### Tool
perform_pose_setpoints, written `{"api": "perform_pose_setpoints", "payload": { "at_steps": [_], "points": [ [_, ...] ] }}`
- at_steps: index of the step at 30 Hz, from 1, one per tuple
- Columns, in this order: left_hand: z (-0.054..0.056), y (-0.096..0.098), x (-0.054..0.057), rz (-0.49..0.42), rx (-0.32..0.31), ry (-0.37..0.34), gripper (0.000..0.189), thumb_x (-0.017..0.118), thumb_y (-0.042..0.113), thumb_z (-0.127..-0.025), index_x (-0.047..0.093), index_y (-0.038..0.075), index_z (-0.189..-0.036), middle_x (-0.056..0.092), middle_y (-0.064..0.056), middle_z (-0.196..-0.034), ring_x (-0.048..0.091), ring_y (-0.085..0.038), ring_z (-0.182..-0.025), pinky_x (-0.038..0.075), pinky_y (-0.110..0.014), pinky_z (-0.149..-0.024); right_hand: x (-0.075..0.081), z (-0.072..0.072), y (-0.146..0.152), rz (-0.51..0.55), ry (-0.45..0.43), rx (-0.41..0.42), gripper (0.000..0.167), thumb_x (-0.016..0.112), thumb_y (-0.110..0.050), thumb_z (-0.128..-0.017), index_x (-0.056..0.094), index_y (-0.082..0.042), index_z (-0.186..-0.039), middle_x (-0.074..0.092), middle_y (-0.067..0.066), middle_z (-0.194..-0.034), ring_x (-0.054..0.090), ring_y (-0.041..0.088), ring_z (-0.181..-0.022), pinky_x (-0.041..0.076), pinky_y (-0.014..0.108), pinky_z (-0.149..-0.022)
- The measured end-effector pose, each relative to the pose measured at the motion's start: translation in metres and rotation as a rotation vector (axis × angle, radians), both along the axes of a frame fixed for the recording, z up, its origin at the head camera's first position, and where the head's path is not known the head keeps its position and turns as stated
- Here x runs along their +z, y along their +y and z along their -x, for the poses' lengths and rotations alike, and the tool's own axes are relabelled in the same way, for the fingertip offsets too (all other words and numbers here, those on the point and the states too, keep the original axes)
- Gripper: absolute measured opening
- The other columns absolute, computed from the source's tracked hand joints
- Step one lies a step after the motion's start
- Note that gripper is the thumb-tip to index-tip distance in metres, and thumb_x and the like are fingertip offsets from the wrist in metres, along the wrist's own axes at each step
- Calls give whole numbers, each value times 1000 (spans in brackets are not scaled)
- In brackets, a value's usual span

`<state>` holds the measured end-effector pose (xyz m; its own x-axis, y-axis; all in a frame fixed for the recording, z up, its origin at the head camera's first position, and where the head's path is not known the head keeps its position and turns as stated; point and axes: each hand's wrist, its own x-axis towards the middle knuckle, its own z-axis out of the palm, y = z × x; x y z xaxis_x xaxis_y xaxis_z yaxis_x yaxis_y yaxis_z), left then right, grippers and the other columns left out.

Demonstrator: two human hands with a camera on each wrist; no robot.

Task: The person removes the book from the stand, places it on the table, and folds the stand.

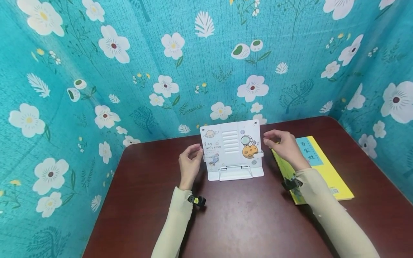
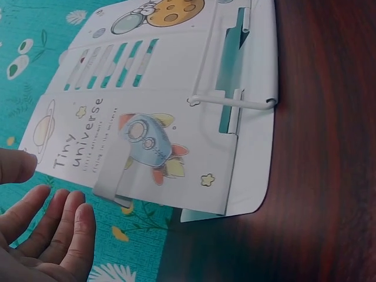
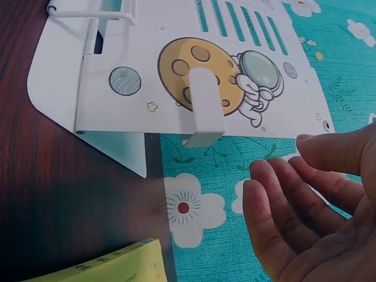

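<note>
A white book stand (image 1: 230,157), printed with "Tiny universe", a rocket and an astronaut on a cratered planet, stands upright on the table. Beside its left edge is my left hand (image 1: 190,163), fingers loosely bent. In the left wrist view, a gap shows between that hand (image 2: 50,235) and the stand's side clip (image 2: 111,173). My right hand (image 1: 285,145) hovers off the right edge, above a corner of the yellow book. Thumb and fingers of the right hand (image 3: 311,205) are parted in the right wrist view, holding nothing, near the other side clip (image 3: 207,108).
The yellow book (image 1: 326,157) with a blue title panel lies on the right, partly under my right forearm. A dark red-brown table (image 1: 145,200) carries everything. Behind and at both sides hangs a teal flowered cloth (image 1: 193,57), close to the table's back edge.
</note>
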<state>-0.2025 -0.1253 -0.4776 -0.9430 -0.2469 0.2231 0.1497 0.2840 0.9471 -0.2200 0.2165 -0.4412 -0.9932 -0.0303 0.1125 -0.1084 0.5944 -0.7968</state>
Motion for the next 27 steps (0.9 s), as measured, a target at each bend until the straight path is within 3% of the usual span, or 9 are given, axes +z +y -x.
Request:
{"api": "perform_pose_setpoints", "payload": {
  "at_steps": [4,12,20,27],
  "points": [
    [0,2,-3,4,-2,-26,22,74,13,-96,76,8,-118,77,-13,-116,77,-29,-105,63,-46,-94,-3,0,-2,-14,-25,-7,31,68,-17,-101,69,-2,-128,73,23,-124,72,36,-103,56,27,-77],
    [4,2,-7,30,-3,-54,22,74,13,-96,76,8,-118,76,-13,-117,77,-30,-106,62,-47,-95,-11,4,-8,13,-23,21,26,66,-12,-101,69,-1,-124,74,23,-119,73,37,-100,57,26,-75],
    [5,2,-9,42,-11,-82,20,73,12,-97,77,9,-116,77,-13,-114,77,-28,-102,63,-45,-92,-16,4,-10,7,-43,18,24,64,-12,-102,70,-3,-124,75,21,-118,73,34,-101,58,37,-82],
    [7,3,-9,46,-8,-65,18,73,8,-96,77,6,-113,78,-14,-110,78,-28,-97,64,-44,-89,-16,4,-12,23,-35,2,23,63,-12,-102,70,-4,-123,76,20,-114,72,31,-94,54,28,-77]
  ]
}}
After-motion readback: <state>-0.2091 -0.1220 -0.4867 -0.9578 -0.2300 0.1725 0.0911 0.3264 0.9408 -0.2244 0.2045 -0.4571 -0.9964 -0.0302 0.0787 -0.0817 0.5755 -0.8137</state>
